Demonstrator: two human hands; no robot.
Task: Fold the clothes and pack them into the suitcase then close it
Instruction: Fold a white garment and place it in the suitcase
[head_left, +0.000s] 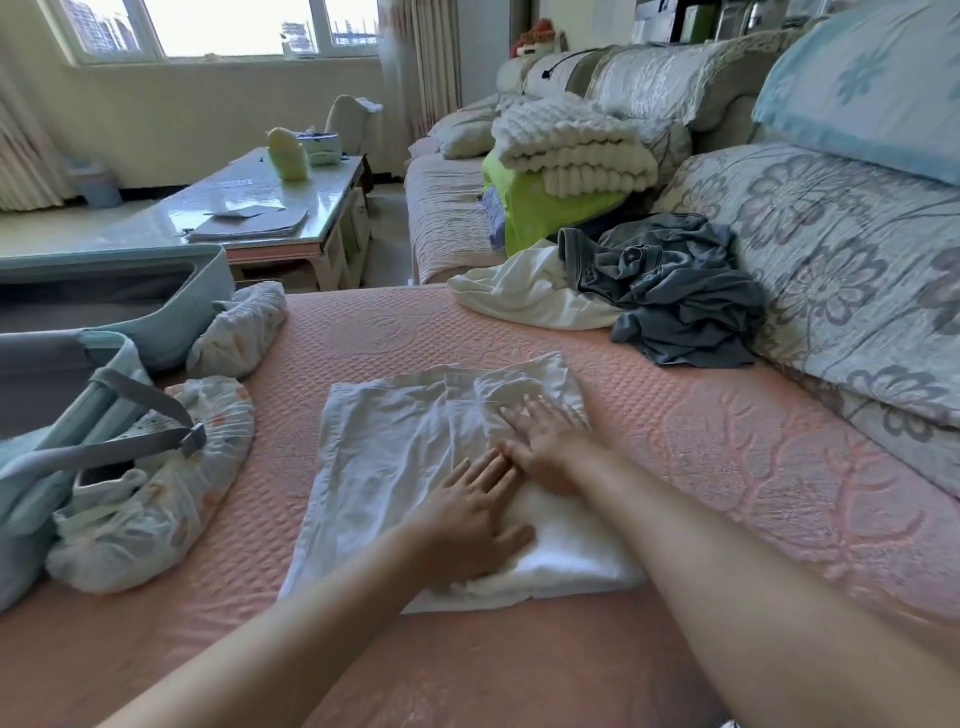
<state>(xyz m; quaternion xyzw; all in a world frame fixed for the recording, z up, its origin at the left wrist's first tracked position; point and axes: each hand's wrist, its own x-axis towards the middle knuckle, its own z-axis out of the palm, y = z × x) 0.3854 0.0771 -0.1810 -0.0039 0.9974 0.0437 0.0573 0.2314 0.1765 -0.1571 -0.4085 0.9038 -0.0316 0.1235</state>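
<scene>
Garment (415, 452), white, thin, wrinkled, flat mid-frame on pink quilted cover (753, 467). Rough rectangle, right portion folded over into a thicker, brighter layer at the near end. Lengthwise creases down the middle, edges uneven. Kind of clothing not readable.

Left hand (467, 525) palm down on near part of the fold, fingers straight and close together, pressing, gripping nothing. Right hand (545, 447) palm down just beyond, fingers straight and slightly spread on the cloth, gripping nothing. Hands very close, touching or not: cannot tell.

Suitcase (104, 306), pale teal, open, at left edge, well apart from the folded piece. Grey lining, grey strap with buckle (192, 439) across it. Cut off by the frame, contents mostly hidden.

Patterned elastic-edged cover (156, 499) just beside the suitcase under the strap, second patterned bundle (239, 332) farther back.

Unfolded pile at far right against floral cushion (831, 270): grey garment (675, 296) crumpled, partly over loose white piece (519, 296).

Cream knitted blanket (571, 145) on lime-green fabric behind, soft focus. Forearms cut off at bottom edge. Cloth under both palms hidden.
</scene>
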